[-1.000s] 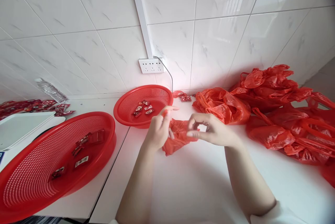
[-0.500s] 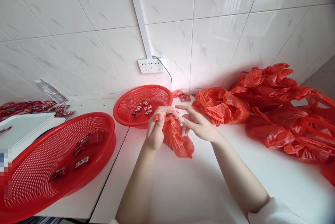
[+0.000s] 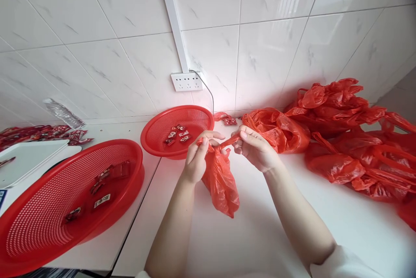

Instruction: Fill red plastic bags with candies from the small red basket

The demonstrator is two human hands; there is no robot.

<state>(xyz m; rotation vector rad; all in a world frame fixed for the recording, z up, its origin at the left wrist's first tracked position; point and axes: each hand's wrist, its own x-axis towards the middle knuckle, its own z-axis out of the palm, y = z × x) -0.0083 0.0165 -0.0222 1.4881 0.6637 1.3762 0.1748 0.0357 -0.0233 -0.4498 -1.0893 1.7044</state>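
A red plastic bag (image 3: 223, 182) hangs between my hands over the white table, its top twisted into two ends with what looks like a knot between them. My left hand (image 3: 197, 156) pinches one end at the bag's neck. With thumb and fingers closed, my right hand (image 3: 256, 148) grips the other end, drawn out to the right. The lower part of the bag bulges slightly, but its contents cannot be made out.
A large red basket (image 3: 97, 237) with a few wrapped snack packets stands left, a smaller red basket (image 3: 152, 132) behind my left hand. Filled red bags (image 3: 344, 156) pile up at right. A white scale (image 3: 29, 161), packets and a plastic bottle (image 3: 65, 113) lie far left.
My right hand has closed on one end of the bag's top and pulled it out to the right. The bag now hangs lower and straighter; my left hand keeps its hold.
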